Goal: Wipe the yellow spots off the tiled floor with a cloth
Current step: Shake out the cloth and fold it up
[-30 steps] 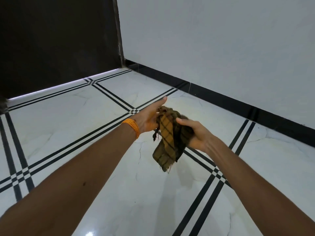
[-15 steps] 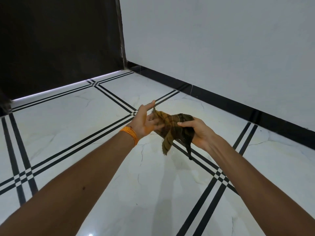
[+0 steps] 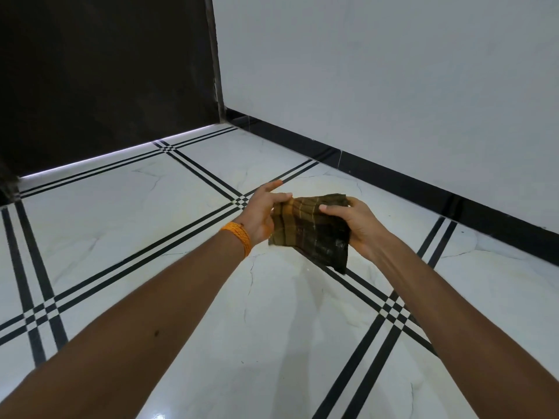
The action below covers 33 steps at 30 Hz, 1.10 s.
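Cloth (image 3: 311, 229), olive with dark checks, is stretched between both hands in the air above the floor (image 3: 187, 237), mid-scene. Left hand (image 3: 261, 214) pinches its left edge, forefinger pointing away. Right hand (image 3: 361, 229) grips the right edge, thumb on top. An orange band (image 3: 237, 238) circles the left wrist. White tiles carry black stripes.

I see a plain white wall (image 3: 393, 86) with a black skirting board (image 3: 423, 193) along its foot. Left of it stands a dark panel (image 3: 106, 71), a bright strip (image 3: 121, 150) beneath.
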Each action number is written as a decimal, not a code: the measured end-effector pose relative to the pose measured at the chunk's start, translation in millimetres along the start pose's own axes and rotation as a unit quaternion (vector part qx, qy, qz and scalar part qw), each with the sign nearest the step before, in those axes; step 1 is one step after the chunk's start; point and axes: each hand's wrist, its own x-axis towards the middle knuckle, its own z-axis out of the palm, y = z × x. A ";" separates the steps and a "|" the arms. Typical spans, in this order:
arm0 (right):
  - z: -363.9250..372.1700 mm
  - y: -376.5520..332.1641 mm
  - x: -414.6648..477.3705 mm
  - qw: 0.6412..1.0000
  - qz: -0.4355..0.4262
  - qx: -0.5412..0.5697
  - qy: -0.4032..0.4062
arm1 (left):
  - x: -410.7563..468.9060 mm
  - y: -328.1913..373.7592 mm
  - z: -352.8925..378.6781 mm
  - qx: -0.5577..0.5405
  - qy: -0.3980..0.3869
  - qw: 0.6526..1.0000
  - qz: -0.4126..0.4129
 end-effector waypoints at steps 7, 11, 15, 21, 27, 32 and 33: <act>-17.7 -3.5 11.1 0.995 -0.034 0.057 0.070 | -3.0 8.8 -1.4 0.215 0.012 0.967 0.139; -23.4 -7.1 7.6 0.996 -0.081 -0.019 0.031 | -0.8 13.5 -4.1 0.224 0.027 0.956 0.185; -29.5 -8.7 11.4 0.986 -0.130 -0.089 0.055 | -3.5 21.1 -10.6 0.227 0.022 0.954 0.196; -34.5 -4.4 17.5 0.934 -0.193 -0.252 0.163 | 2.1 20.8 -11.7 0.352 0.072 0.904 0.231; -29.8 -6.9 19.4 0.895 -0.246 -0.341 0.147 | -0.8 28.1 -12.5 0.488 0.111 0.801 0.327; -30.7 -18.0 13.1 0.968 -0.146 -0.203 0.031 | -0.7 34.5 -17.7 0.521 0.086 0.792 0.308; -31.5 -22.2 8.7 0.982 -0.137 -0.127 0.009 | -2.5 37.0 -16.3 0.478 0.049 0.833 0.275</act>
